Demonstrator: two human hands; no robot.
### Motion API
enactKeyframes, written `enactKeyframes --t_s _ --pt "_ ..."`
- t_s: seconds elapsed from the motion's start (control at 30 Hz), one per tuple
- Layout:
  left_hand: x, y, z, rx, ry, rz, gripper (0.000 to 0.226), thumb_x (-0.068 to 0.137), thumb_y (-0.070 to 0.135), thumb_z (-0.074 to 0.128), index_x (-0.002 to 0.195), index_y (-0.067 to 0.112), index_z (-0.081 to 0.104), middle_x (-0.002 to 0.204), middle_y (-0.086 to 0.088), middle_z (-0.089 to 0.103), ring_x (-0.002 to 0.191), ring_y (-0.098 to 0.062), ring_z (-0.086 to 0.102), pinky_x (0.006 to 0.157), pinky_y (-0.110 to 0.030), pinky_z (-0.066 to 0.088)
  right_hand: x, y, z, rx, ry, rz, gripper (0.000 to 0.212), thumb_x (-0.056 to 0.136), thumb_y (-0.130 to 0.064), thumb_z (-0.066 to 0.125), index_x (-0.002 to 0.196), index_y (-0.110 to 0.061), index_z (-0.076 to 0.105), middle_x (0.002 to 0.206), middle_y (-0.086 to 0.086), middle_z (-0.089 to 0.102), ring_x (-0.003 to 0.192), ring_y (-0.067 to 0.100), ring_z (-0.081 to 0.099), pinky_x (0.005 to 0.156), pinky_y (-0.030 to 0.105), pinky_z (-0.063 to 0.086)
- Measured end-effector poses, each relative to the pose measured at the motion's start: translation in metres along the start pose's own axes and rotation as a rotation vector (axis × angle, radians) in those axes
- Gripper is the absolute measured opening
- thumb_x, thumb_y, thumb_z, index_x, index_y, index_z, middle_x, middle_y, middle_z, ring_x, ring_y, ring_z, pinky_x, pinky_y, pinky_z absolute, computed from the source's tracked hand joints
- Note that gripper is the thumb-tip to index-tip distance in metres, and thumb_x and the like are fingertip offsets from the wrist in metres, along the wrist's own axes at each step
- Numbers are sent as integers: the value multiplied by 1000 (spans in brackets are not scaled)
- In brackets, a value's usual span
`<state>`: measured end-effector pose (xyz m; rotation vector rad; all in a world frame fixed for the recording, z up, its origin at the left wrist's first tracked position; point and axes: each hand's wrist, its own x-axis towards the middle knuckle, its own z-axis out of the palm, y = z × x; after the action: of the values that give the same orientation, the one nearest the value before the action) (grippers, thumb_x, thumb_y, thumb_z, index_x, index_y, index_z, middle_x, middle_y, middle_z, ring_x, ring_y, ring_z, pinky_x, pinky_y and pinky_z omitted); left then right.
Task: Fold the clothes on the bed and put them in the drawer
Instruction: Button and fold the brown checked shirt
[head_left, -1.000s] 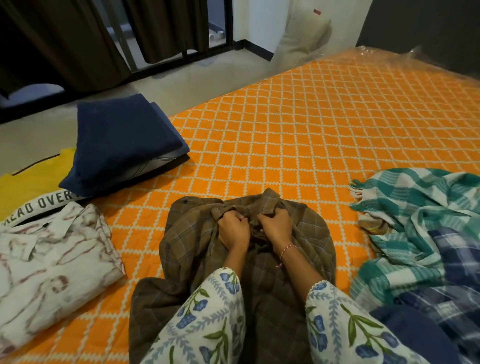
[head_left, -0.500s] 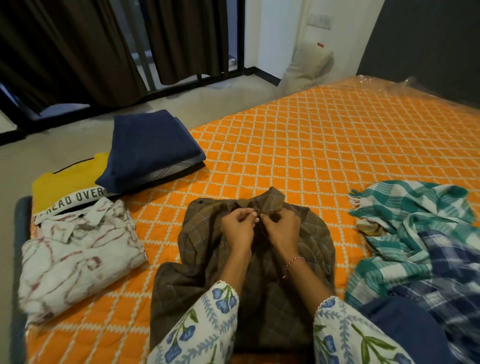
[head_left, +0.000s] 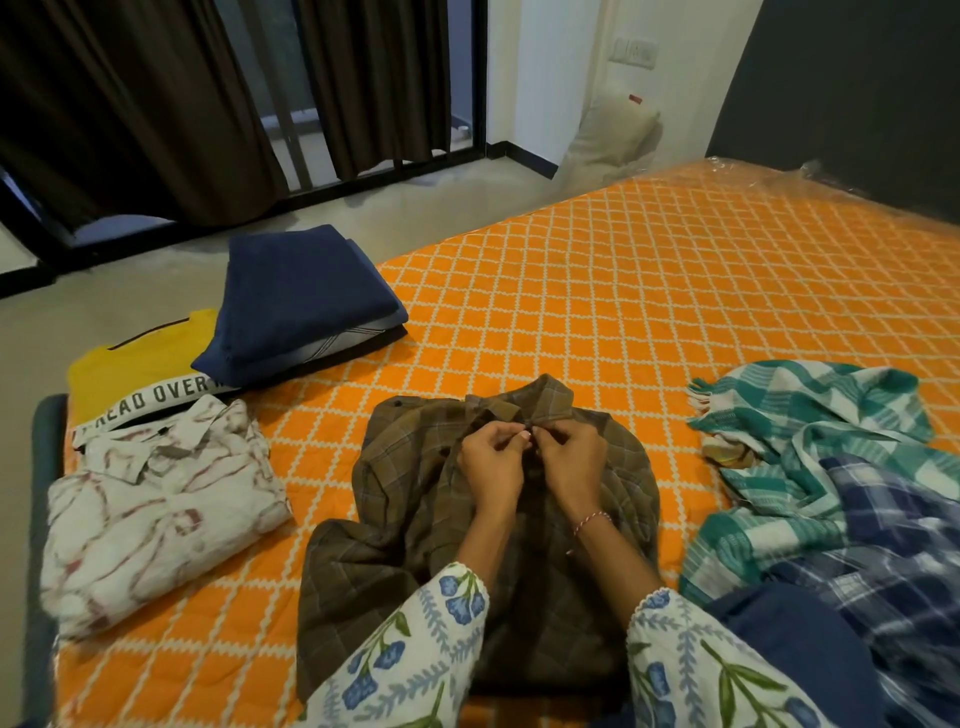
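Both hands pinched the brown shirt (head_left: 415, 519) just below its collar: the left hand (head_left: 491, 467) and right hand (head_left: 574, 462) met fingertip to fingertip at the front opening, fingers curled on the cloth. Whatever they pinched between them was too small to make out. The shirt lay at the middle of the orange bed (head_left: 623, 312). At 3 o'clock sat a heap of checked cloths (head_left: 810, 467), cut off by the frame. At 10 o'clock lay folded blue clothes (head_left: 296, 296); at 9 o'clock a white patterned shirt (head_left: 156, 509) overlapped a yellow t-shirt (head_left: 130, 364) reading "READ OVER", its ends hidden. Since half a second before, the hands had stayed at the collar.
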<state>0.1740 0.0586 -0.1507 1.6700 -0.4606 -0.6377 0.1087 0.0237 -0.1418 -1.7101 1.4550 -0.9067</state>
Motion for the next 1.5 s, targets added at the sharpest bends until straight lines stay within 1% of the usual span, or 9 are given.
enactKeyframes --t_s 0.13,0.2,0.37,0.57,0.77,0.93,1.1,1.37,1.5 --pt "1 -1 6 -27 84 -48 9 84 -1 65 80 6 69 76 -6 68 73 -15 66 69 -27 54 1 2 4 66 40 80 17 86 -10 65 69 -9 69 65 5 66 64 18 62 59 28 48" --pt "1 1 9 2 107 -43 8 84 0 65 82 6 71 76 -2 67 74 -11 64 68 -22 53 1 3 5 44 19 76 25 86 -10 65 62 -12 58 57 -1 57 57 14 56 50 15 42" --pt "6 -2 7 29 49 -31 7 84 2 66 86 6 72 79 -2 69 78 -13 66 74 -27 55 4 7 3 9 -51 5 16 87 -11 65 73 -3 69 63 1 59 56 4 50 49 7 38" --pt "15 -6 -3 -56 -64 -89 7 86 -1 63 88 1 69 74 3 65 68 0 59 59 -8 47 17 16 -7 516 -316 366 17 91 1 56 78 -3 67 76 9 66 74 17 65 59 19 56" --pt "15 -19 -2 -43 -136 -157 13 87 -3 60 96 -2 69 79 -1 65 71 -2 59 58 -7 48 23 23 -5 329 -352 241 5 85 2 64 88 3 68 77 8 66 71 17 65 55 17 54" --pt "9 -28 4 -51 -54 -208 5 86 4 64 88 4 69 70 1 63 65 -5 58 52 -9 46 21 35 8 22 -313 90 11 82 -10 70 82 2 70 76 10 70 72 22 67 67 39 57" --pt "8 -35 8 -128 -31 -337 9 83 10 67 75 11 63 70 -3 65 73 -16 63 72 -33 54 9 36 17 -86 -269 2 10 85 -9 65 76 -5 67 68 2 63 57 8 55 60 34 49" --pt "11 -40 1 -198 -137 -356 9 84 5 66 79 11 63 74 -1 66 70 -7 63 55 -13 50 14 45 27 -169 -266 -2 15 87 -12 61 76 -2 65 73 9 66 65 20 61 63 46 55" --pt "10 -45 5 -306 -93 -440 9 85 6 67 94 5 66 84 -3 67 79 -10 65 64 -16 52 18 46 24 -168 -330 -34 16 89 -12 60 83 2 66 80 12 68 70 20 63 67 41 55"
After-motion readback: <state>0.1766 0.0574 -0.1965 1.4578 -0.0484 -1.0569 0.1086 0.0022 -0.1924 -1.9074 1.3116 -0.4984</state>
